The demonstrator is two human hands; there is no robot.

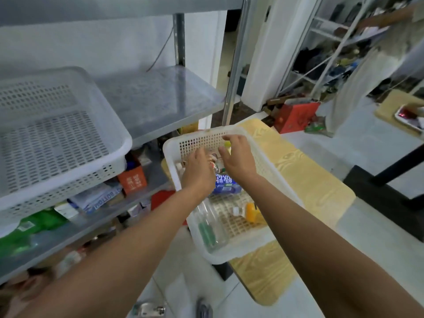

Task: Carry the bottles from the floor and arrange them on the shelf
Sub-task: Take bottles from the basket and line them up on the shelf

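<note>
Reaches both hands into the white basket (pixel 238 254) on the floor, at 5 o'clock from the shelf (pixel 160 99). Buries left hand (pixel 198 172) fingers-down among bottles (pixel 216 167), grip not discernible; curls right hand (pixel 238 158) about a yellow cap (pixel 227 144), contact unclear. Lying at their 6 o'clock: a blue-labelled bottle (pixel 226 183).

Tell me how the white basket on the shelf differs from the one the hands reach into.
The shelf basket is empty; the lower basket holds bottles. The shelf basket sits on the grey shelf, the lower basket on a wood-grain board below. The shelf basket has slot-shaped holes, the lower basket square ones. Both are white perforated plastic.
</note>
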